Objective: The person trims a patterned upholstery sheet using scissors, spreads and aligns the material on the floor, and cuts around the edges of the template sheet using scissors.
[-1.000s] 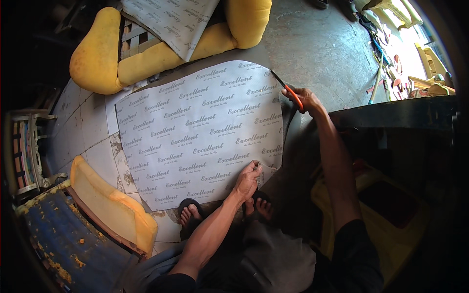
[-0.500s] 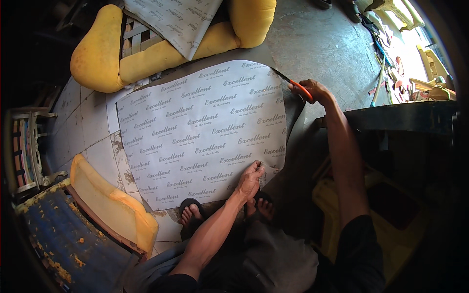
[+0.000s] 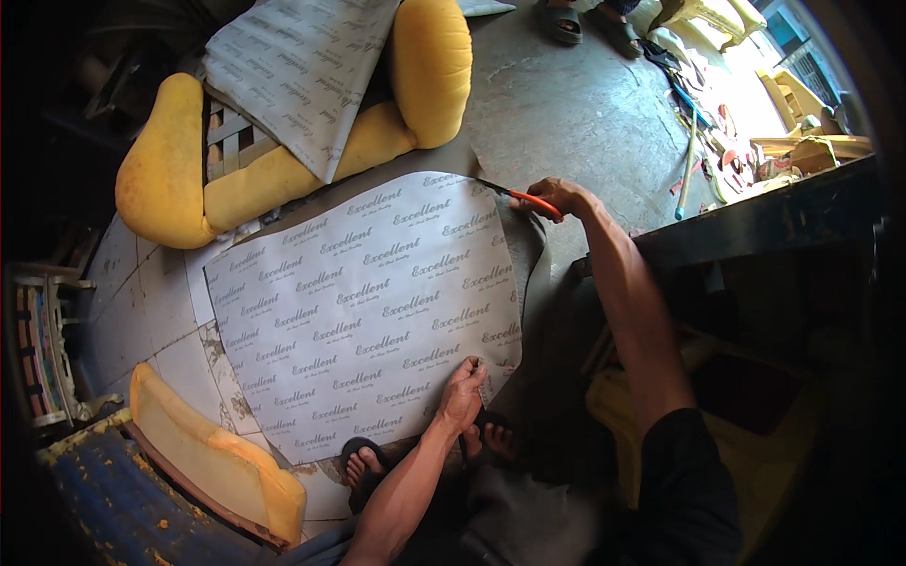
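Observation:
A pale printed sheet (image 3: 349,311) with a grey underside lies spread across the middle, in front of my sandalled feet. My left hand (image 3: 461,396) pinches its lower right edge, where a small fold shows. At the upper right edge my right hand (image 3: 562,196) is closed round orange-handled scissors (image 3: 538,204), their dark blades reaching the sheet's edge near the top corner. Whether the blades are apart is unclear.
A yellow foam chair frame (image 3: 434,66) with a draped sheet (image 3: 293,75) lies beyond. Foam-padded panel (image 3: 208,443), small frame (image 3: 42,349) at left. Dark bench edge (image 3: 727,226), scrap pile (image 3: 717,132) at right. Another person's sandalled feet (image 3: 566,24) stand at top.
The view has shifted, so the scene sits lower and another person's feet show more. My right hand with the scissors is slightly higher against the sheet. My left hand keeps its pinch.

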### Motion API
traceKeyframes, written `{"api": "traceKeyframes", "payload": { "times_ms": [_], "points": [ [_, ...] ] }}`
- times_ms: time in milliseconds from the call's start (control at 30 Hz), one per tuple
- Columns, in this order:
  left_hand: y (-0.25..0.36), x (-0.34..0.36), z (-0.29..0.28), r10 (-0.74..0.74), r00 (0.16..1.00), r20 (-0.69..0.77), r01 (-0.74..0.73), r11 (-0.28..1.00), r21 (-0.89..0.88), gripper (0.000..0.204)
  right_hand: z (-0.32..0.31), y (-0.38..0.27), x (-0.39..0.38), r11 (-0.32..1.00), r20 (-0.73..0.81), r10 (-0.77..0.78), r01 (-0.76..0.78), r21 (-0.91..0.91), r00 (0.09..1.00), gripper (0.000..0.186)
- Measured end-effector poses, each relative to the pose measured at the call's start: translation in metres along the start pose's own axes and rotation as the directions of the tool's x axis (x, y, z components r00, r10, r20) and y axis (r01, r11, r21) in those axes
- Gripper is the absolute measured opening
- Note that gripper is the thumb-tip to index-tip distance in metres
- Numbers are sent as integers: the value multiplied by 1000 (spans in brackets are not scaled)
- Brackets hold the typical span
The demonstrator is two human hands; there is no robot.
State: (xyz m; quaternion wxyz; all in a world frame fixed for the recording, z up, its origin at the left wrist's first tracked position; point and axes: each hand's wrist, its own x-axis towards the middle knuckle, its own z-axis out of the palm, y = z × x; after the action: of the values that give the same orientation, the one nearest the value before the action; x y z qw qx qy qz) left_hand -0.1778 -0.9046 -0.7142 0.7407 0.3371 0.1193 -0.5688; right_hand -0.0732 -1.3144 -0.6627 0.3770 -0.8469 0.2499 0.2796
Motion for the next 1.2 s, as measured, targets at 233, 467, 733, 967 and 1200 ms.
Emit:
{"api": "traceKeyframes", "payload": {
  "times_ms": [233, 467, 733, 967, 1200],
  "points": [
    [-1, 3, -6, 45, 999, -4, -44, 992, 122, 24, -4, 7, 6, 998, -13, 49, -49, -45, 999, 65],
    [1, 1, 0, -10, 1000, -24, 10, 1000, 8, 23, -18, -13, -1, 982, 2, 114, -113, -149, 993, 70],
    [50, -12, -30, -30, 991, -132, 98, 828, 552, 33, -5, 18, -13, 941, -432, 159, -269, -205, 887, 63],
    [225, -82, -180, 840, 311, -444, 300, 357, 885, 26, 81, -9, 6, 999, -690, -31, 38, -6, 723, 37],
    [268, -203, -258, 760, -95, -643, 788, 452, 419, 41, 124, -63, 20, 986, -647, 165, -136, 94, 744, 53]
  ]
}}
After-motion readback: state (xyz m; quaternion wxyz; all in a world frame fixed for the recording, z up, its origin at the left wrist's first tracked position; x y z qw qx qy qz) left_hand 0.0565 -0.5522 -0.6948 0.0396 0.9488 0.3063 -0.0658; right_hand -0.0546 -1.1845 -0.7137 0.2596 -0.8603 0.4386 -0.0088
